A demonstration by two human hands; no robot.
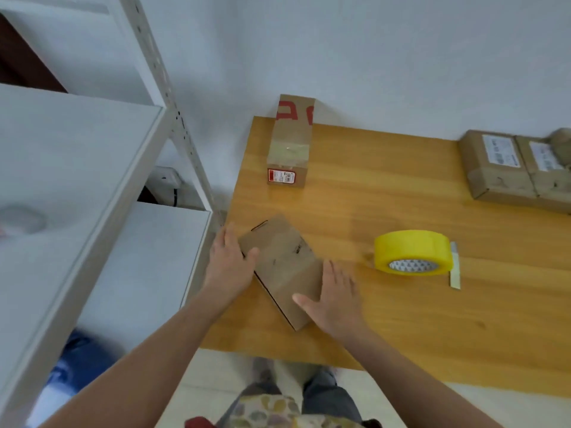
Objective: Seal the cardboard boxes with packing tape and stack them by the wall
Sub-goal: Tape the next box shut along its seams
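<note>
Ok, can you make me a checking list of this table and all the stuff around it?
Surface: wooden table, shiny top.
Job's things: plain box lying flat between the hands; taped box against the wall; yellow tape roll, loose end sticking out.
Clutter: two labelled parcels at the far right.
Hands: left hand and right hand press the plain box's sides, fingers fairly straight.
Cables: dark cable behind the shelf.
Surroundings: blurry blue thing on the floor.

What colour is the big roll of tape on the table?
Bright yellow: the roll of tape, seen in the head view, has a white patterned core.
</note>
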